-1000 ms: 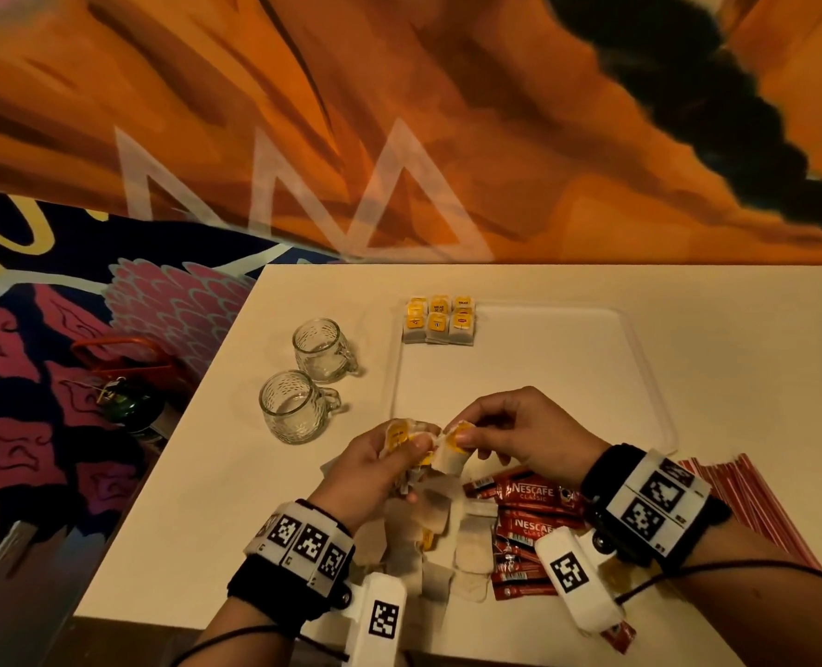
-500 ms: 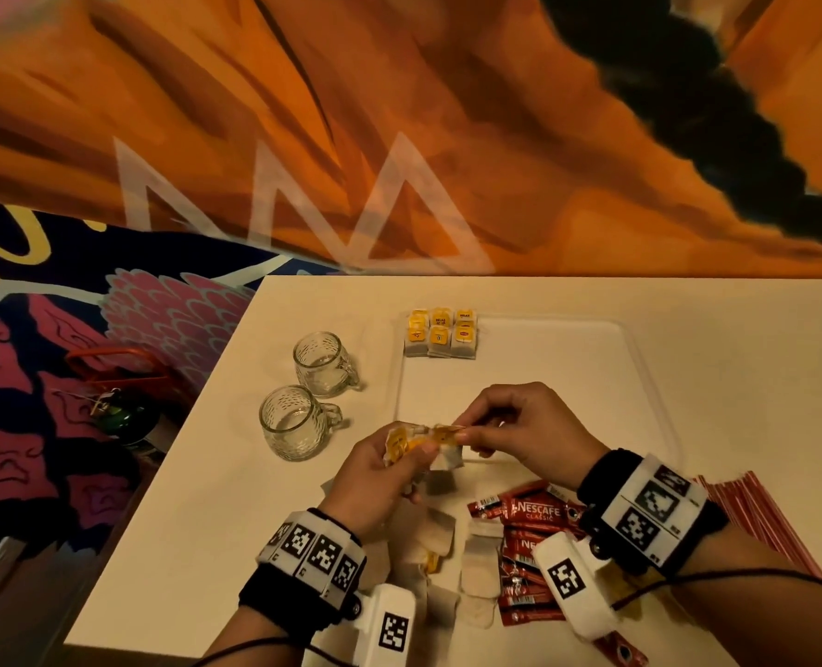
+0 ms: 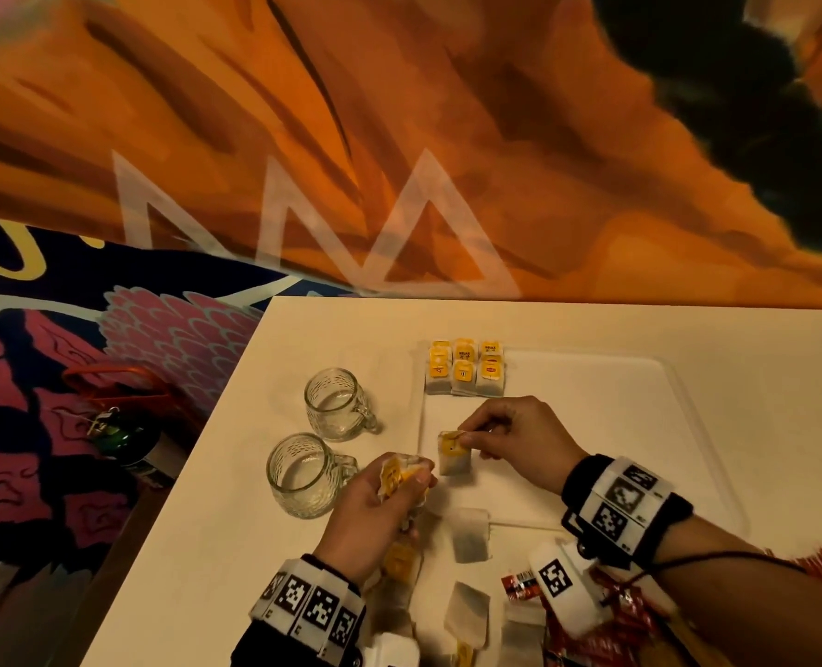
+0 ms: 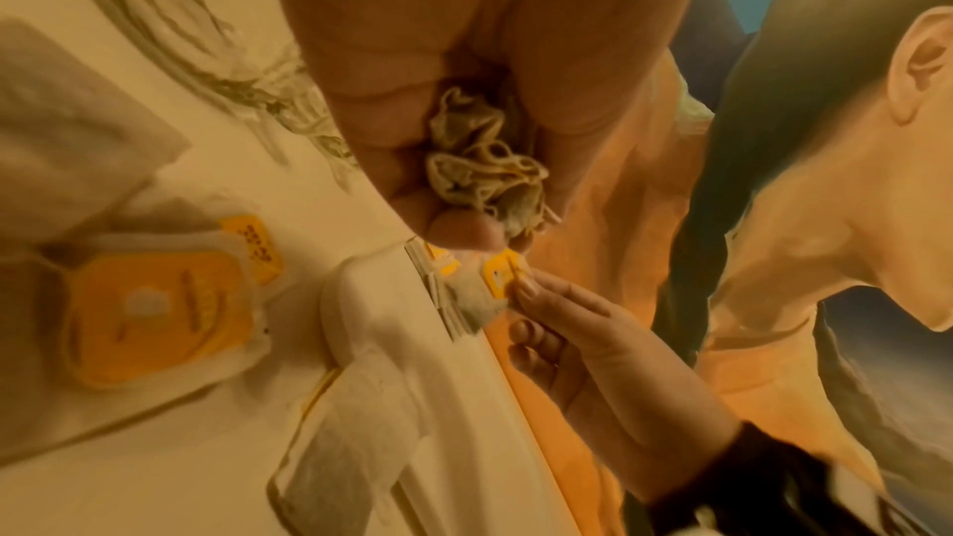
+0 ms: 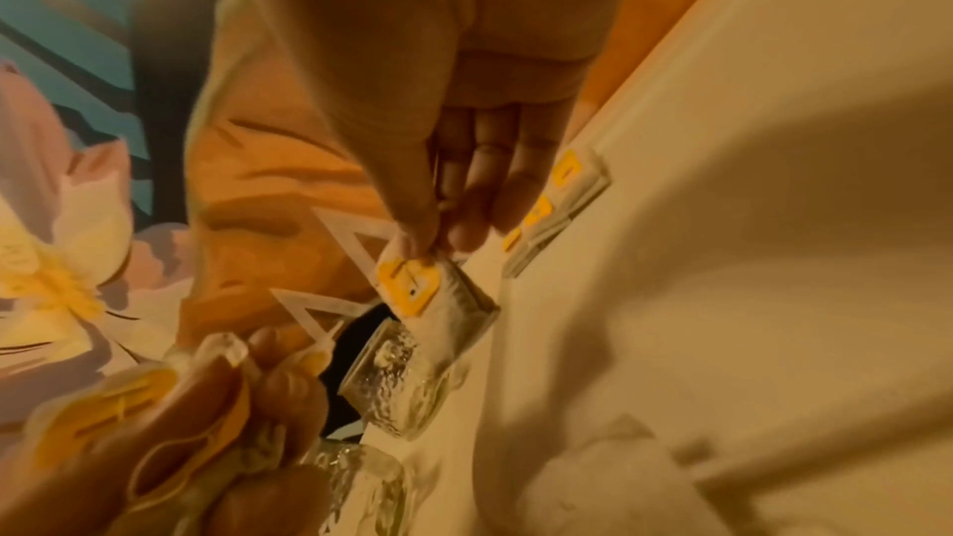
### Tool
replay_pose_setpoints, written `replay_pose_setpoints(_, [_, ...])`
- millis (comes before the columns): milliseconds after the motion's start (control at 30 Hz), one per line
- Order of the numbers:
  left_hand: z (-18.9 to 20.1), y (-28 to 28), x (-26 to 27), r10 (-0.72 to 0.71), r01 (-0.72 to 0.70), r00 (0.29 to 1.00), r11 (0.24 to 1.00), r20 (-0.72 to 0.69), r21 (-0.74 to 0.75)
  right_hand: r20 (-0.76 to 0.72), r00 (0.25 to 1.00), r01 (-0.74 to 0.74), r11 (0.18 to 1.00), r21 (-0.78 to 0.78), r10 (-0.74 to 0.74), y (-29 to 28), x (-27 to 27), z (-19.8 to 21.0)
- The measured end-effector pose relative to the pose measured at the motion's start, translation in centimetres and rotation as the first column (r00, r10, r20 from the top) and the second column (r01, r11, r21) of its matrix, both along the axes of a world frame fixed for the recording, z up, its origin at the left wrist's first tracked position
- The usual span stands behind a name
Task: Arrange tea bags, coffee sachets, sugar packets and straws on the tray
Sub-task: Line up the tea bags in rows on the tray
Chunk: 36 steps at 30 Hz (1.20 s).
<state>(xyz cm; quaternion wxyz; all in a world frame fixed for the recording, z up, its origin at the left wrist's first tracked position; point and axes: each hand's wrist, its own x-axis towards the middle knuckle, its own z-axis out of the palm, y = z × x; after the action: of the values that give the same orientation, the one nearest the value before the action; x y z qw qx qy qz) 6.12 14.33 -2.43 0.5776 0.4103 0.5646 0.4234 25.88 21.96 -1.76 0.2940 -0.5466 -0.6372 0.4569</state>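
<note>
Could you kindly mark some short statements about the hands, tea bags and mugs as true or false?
1. The right hand pinches a single tea bag over the tray. True.
2. The left hand is empty. False: it grips a bunch of tea bags.
3. The group of tea bags lies at the tray's far left corner. True.
4. The two glass mugs stand on the tray. False: they stand on the table, left of it.
</note>
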Motion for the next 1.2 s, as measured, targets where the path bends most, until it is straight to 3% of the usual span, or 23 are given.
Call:
replay_pose_setpoints(133, [-0.8,1.1,0.3,0.048,-0.046,0.999,0.996,0.022,-0.075,0.123,0.992,-0.007,0.999,-0.044,0.013,4.0,-1.6,-1.9])
replay_pose_setpoints(267, [-1.1,1.8,0.6,0.048,-0.041,0.998,0.99,0.046,-0.132,0.295,0.952,0.083,0.996,-0.01,-0.077,7.4,-2.1,-3.3])
replay_pose_setpoints(367, [-1.1,2.2,0.7,0.075,-0.053,0.99,0.982,0.117,-0.18,0.317,0.938,0.146,0.989,-0.005,-0.137,8.9,-2.5,-3.7])
replay_pose_setpoints(633, [-1.3,2.7,0.7,0.068,-0.035,0.987,0.976,0.146,-0.217,0.276,0.943,0.198,0.98,-0.014,-0.187,10.6,-2.9,-4.2])
replay_pose_setpoints(767, [-1.0,2.6,0.6,0.061,-0.018,0.979,0.977,0.195,-0.212,0.134,0.971,0.195,0.98,0.043,-0.199,8.9,-2.5,-3.1])
replay_pose_setpoints(967, [-0.3,2.3,1.8,0.051,-0.013,0.976,0.984,0.211,-0.178,-0.12,0.991,-0.066,0.998,-0.002,0.065,1.7,-1.1,0.2])
replay_pose_setpoints(1200, [-0.2,2.0,2.9,0.013,-0.003,0.975,0.999,0.222,-0.047,-0.023,0.997,-0.08,0.993,-0.084,0.079,-2.1,0.0,0.3])
